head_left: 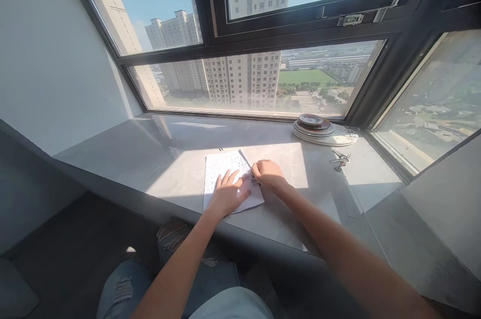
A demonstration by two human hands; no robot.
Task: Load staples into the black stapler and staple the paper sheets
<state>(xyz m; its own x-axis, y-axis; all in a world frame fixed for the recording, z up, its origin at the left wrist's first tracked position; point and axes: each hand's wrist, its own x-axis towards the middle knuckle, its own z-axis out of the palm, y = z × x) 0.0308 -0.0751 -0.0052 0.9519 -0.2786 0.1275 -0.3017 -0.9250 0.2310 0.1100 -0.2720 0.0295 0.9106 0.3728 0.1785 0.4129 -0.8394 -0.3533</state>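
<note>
A white sheet or thin stack of paper (211, 179) covered with rows of dark writing lies near the front edge of the window ledge. My left hand (226, 194) rests flat across its lower middle, fingers spread. At the right edge of the paper, my right hand (268, 174) is closed, and a narrow white strip of the edge runs into its fingers. Dark marks show beside those fingertips, too small to make out. The fingers hide part of the grip.
A stack of plates and dishes (313, 131) stands on the ledge (180, 133) by the window corner. A small metal item with several arms (341, 160) lies in front of it. Dark-framed windows (255, 51) border the ledge; my knees are below its front edge.
</note>
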